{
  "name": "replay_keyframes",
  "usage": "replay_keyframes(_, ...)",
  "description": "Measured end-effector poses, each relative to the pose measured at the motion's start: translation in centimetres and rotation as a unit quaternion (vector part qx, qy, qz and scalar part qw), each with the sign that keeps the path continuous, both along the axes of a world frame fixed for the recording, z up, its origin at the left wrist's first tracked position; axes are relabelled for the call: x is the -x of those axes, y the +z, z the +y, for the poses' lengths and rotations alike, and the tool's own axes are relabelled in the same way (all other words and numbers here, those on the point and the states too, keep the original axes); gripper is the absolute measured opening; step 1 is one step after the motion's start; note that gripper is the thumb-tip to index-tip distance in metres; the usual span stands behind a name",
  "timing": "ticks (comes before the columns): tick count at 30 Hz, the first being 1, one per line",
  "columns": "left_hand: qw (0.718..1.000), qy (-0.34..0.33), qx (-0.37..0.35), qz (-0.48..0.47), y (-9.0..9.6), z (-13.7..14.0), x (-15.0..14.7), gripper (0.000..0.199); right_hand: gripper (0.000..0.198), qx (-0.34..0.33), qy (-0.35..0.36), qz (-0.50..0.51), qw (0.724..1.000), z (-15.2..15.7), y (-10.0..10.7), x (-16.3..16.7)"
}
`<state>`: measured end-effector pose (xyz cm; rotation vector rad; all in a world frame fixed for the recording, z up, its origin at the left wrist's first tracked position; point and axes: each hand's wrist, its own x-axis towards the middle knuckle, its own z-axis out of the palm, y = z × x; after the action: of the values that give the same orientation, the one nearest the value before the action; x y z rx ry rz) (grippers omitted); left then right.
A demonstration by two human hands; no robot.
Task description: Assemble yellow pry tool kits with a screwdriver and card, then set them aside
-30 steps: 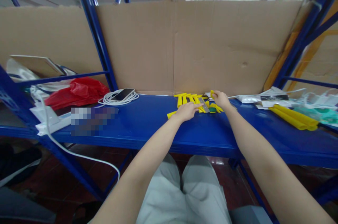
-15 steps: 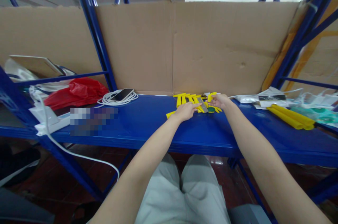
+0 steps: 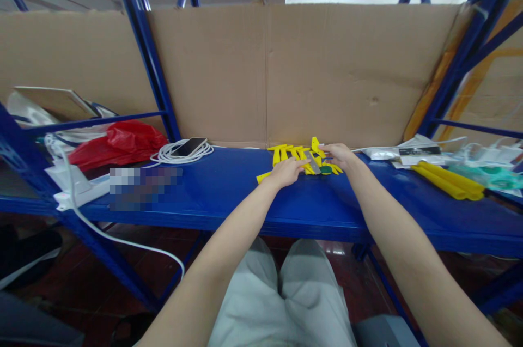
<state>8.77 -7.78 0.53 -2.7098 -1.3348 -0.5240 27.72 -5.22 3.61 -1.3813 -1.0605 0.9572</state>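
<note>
My left hand (image 3: 287, 171) is closed, its fingertips pressed on a grey, ruler-like flat strip (image 3: 314, 163) that lies slanted over yellow pieces. A yellow piece (image 3: 316, 145) stands raised at the back, pinched by the fingertips of my right hand (image 3: 341, 155). Several flat yellow strips (image 3: 281, 153) lie in a row behind my left hand. Another yellow strip (image 3: 263, 177) sticks out beside my left wrist. Between the hands lies a small dark green piece (image 3: 326, 170), with yellow bits (image 3: 335, 168) next to it.
On the blue shelf (image 3: 229, 194), a phone (image 3: 191, 146) rests on a coiled white cable (image 3: 163, 156), near a red bag (image 3: 122, 142). Yellow rolls (image 3: 449, 179) and white packets (image 3: 420, 153) lie on the right. A cardboard panel (image 3: 327, 74) closes off the back.
My right hand has shifted the yellow piece slightly left and up, away from the green piece. My left hand and the grey strip have hardly moved.
</note>
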Motion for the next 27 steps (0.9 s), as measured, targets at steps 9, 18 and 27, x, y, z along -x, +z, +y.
replay_keyframes(9,0.999,0.024,0.022,-0.029,0.2,-0.1,0.0,0.049,0.006,-0.015,0.001,-0.152,0.988,-0.8,0.6,1.1)
replay_keyframes(18,0.996,0.078,0.025,-0.042,0.1,0.3,-0.1,0.058,0.017,-0.039,0.028,-0.265,0.963,-1.2,0.2,2.0)
replay_keyframes(27,0.996,0.068,0.029,-0.046,0.1,0.3,0.0,0.058,0.028,-0.070,0.024,-0.287,0.955,-1.2,0.0,2.5)
